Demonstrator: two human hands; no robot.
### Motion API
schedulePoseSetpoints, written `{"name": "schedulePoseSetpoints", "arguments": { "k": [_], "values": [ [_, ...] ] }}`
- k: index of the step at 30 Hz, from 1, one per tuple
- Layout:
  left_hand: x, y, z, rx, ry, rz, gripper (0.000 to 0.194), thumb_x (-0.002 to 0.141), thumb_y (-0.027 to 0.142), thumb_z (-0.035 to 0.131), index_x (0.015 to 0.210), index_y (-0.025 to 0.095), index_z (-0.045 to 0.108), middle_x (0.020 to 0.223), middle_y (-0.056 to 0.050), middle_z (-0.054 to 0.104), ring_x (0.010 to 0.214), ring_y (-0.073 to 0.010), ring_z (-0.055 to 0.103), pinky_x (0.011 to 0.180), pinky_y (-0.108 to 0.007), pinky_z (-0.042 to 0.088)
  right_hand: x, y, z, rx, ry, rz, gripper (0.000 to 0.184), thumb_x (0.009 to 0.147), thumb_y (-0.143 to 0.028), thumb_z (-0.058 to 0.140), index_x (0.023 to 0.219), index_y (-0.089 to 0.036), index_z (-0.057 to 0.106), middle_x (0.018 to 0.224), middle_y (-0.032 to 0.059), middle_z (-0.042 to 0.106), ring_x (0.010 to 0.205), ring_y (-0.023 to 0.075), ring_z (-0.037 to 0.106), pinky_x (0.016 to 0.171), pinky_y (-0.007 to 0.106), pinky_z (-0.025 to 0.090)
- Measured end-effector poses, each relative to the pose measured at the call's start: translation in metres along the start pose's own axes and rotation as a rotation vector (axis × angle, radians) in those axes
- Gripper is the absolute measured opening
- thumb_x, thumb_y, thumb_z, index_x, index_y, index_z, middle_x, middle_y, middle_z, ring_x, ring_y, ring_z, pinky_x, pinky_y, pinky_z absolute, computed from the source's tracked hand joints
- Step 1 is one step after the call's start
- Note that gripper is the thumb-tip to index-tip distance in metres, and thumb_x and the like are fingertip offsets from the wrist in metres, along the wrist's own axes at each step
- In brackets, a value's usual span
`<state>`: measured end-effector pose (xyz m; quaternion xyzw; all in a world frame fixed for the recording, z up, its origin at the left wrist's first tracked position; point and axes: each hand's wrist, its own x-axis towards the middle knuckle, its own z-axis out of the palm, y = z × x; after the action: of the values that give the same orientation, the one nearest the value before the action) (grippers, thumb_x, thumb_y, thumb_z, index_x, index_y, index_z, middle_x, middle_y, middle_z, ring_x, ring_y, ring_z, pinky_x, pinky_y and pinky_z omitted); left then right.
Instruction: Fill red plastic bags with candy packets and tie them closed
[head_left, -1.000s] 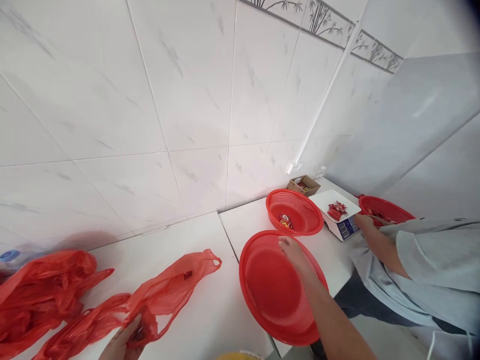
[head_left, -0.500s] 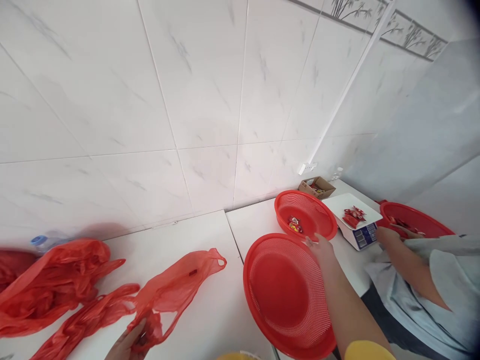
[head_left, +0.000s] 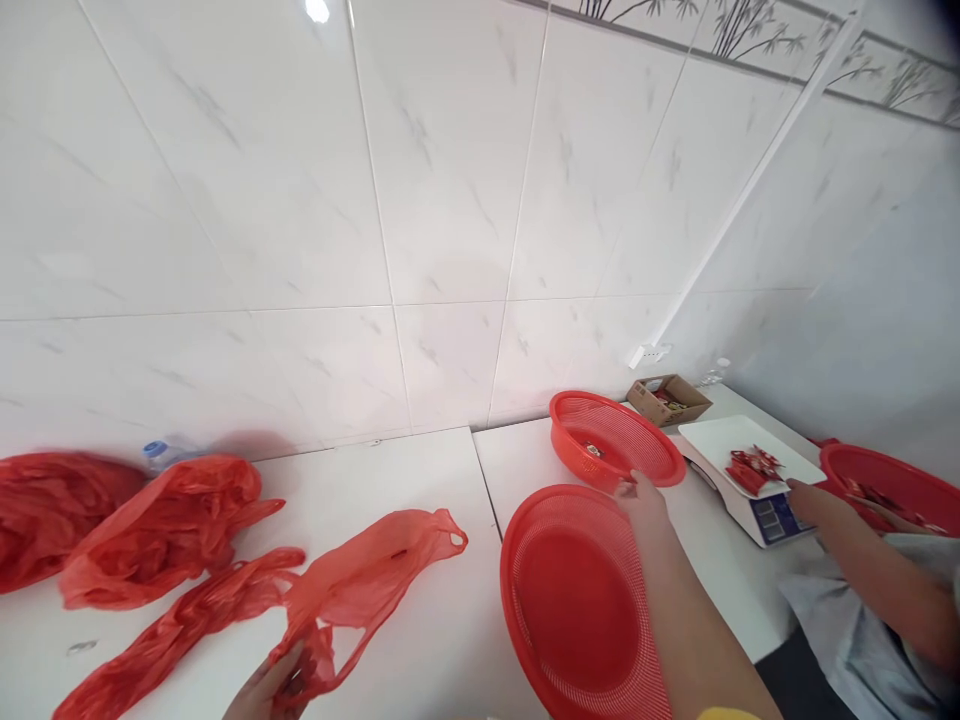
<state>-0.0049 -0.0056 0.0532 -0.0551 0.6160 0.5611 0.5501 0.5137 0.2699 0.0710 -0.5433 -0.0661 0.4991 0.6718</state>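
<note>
My left hand (head_left: 268, 684) is closed on a thin red plastic bag (head_left: 375, 565), pinching it near its handle end. The bag stretches out to the right above the white table (head_left: 442, 630). My right hand (head_left: 642, 497) reaches over a large red basket (head_left: 514, 600) with mesh sides and grips the near rim of a second red basket (head_left: 574, 455) behind it. A few small wrapped candies (head_left: 594, 450) show in that back basket, partly hidden by its front wall. No contents show in the near basket.
More red plastic bags (head_left: 172, 540) lie at the left by a blue-capped bottle (head_left: 159, 455). At the right are a cardboard box (head_left: 670, 401), a scale (head_left: 769, 510) bearing red packets (head_left: 752, 470), and another red basket (head_left: 892, 462). A co-worker's arm (head_left: 874, 575) reaches there.
The view has turned, shifting the table items rightward. The back basket now looks tipped toward me, hiding more of its candies. Both hands keep their holds.
</note>
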Motion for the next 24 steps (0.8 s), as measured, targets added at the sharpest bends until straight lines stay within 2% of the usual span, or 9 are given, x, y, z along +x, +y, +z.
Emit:
{"name": "schedulePoseSetpoints", "arguments": {
  "k": [5,9,14,19,24],
  "values": [
    [-0.004,-0.004,0.001,-0.005,-0.028,-0.001,0.022,0.074,0.012,0.069,0.097,0.014,0.067,0.082,-0.005,0.071,0.067,-0.0166,0.067,0.058,-0.026,0.059,-0.033,0.008,0.013,0.020,-0.003,0.089,0.022,0.081,-0.010,0.055,0.071,-0.022,0.040,0.050,-0.0101,0.043,0.037,0.0025,0.039,0.034,0.011,0.033],
    [-0.002,-0.006,0.001,-0.025,-0.023,-0.005,0.024,0.071,0.011,0.071,0.094,0.013,0.067,0.080,-0.005,0.071,0.065,-0.0165,0.067,0.058,-0.026,0.059,-0.069,0.021,0.021,-0.004,-0.106,0.113,0.018,0.079,-0.014,0.061,0.072,-0.021,0.046,0.050,-0.0093,0.048,0.038,0.0033,0.043,0.035,0.012,0.035],
    [-0.001,-0.008,0.002,-0.012,-0.050,-0.002,0.020,0.072,0.011,0.071,0.091,0.012,0.067,0.078,-0.005,0.071,0.063,-0.0166,0.067,0.057,-0.026,0.059,-0.109,0.050,0.039,-0.108,-0.242,0.162,0.014,0.075,-0.018,0.067,0.075,-0.019,0.053,0.054,-0.0055,0.057,0.043,0.0069,0.053,0.036,0.015,0.040],
    [-0.005,-0.006,0.001,-0.016,-0.040,0.008,0.015,0.074,0.011,0.069,0.089,0.013,0.067,0.076,-0.004,0.069,0.063,-0.0154,0.066,0.056,-0.024,0.058,-0.127,0.083,0.060,-0.250,-0.297,0.216,0.011,0.077,-0.015,0.062,0.069,-0.018,0.054,0.052,-0.0032,0.059,0.040,0.0072,0.053,0.036,0.015,0.040],
    [-0.004,-0.008,-0.005,-0.036,-0.028,0.021,0.009,0.073,0.008,0.069,0.080,0.013,0.067,0.074,-0.004,0.068,0.063,-0.0160,0.065,0.056,-0.025,0.057,-0.139,0.109,0.066,-0.363,-0.310,0.265,0.014,0.080,-0.014,0.054,0.066,-0.018,0.053,0.047,-0.0022,0.058,0.040,0.0084,0.054,0.037,0.015,0.040]
  ]
}}
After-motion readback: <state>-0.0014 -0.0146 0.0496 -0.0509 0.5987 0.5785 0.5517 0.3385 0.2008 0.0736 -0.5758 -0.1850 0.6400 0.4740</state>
